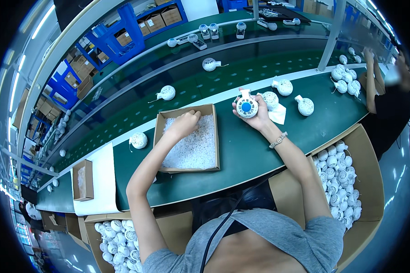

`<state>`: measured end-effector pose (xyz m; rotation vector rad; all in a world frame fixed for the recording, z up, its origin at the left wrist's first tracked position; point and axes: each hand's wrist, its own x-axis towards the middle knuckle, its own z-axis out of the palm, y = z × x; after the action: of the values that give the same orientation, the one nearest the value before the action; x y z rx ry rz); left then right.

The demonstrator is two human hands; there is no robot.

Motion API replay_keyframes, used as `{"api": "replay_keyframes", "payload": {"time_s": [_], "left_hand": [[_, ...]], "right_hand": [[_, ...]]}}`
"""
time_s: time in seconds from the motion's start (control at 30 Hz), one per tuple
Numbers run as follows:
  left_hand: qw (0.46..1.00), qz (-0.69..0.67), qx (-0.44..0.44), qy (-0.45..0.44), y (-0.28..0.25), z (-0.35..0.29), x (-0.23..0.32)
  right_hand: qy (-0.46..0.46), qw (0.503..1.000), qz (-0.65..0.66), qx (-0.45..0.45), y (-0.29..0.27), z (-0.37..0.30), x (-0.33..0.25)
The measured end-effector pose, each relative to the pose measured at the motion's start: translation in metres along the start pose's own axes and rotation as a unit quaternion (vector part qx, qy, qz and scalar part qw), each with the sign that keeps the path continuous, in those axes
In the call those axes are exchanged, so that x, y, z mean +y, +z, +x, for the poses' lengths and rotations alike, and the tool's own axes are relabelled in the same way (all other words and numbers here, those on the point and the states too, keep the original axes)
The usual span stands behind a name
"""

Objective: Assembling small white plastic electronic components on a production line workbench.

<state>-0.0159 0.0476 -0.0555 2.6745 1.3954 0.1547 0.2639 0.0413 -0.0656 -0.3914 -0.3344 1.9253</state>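
Head view: bunched left hand (pixel 185 123) at the small clear pieces (pixel 191 152) in a cardboard box (pixel 217 141), any pinch hidden; right hand (pixel 261 118) gripping a white ball (pixel 246 107), blue face up, over the green table (pixel 246 157). Steady support beneath and light fingertips seem wisest.

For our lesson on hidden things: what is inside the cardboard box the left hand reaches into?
The cardboard box holds small, whitish pieces. The left hand covers some; anything beneath it or buried, and the box's floor, cannot be seen.
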Motion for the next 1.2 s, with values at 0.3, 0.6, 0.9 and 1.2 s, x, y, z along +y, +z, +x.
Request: {"api": "replay_keyframes", "payload": {"time_s": [0.3,0.6,0.9,1.2], "left_hand": [[1.0,-0.01,0.005,-0.019,-0.019,-0.05,-0.025],[0.998,-0.02,-0.018,-0.057,-0.04,-0.089,-0.05],[0.998,0.008,0.027,-0.048,-0.057,-0.086,-0.045],[1.0,0.005,-0.003,-0.012,-0.087,-0.073,-0.044]], "right_hand": [[0.0,0.999,0.015,-0.034,0.02,0.02,0.044],[0.058,0.985,0.118,-0.111,0.025,0.032,0.071],[-0.037,0.996,0.018,-0.081,0.056,0.029,0.041],[-0.127,0.957,-0.257,-0.033,0.061,0.028,0.036]]}}
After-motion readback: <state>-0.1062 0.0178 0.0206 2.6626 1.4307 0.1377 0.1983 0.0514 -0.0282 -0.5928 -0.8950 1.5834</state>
